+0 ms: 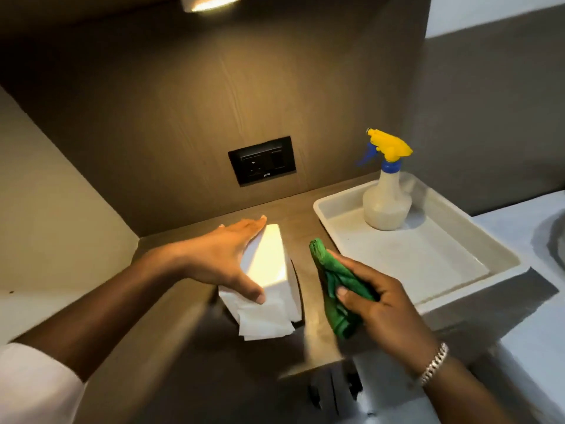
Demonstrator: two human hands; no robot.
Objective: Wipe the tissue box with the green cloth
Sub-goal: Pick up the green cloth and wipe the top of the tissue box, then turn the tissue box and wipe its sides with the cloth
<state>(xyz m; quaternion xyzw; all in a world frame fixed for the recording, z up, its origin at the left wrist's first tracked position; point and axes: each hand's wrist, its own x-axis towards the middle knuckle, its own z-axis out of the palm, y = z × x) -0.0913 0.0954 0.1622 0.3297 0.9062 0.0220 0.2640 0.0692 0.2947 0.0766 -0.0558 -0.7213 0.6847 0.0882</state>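
Observation:
A white tissue box [272, 264] lies on the brown shelf [305, 209] with white tissues [263, 322] spilling from its near end. My left hand [226, 258] grips the box from the left, fingers flat along its far side and thumb on its near face. My right hand [376, 298] is just right of the box, closed around a bunched green cloth [330, 283]. The cloth is apart from the box by a narrow gap.
A white tray [434, 270] sits at the right with a spray bottle [386, 197] with a yellow and blue head standing in its far corner. A black wall socket [263, 160] is on the brown back panel. A lamp [211, 3] shines above.

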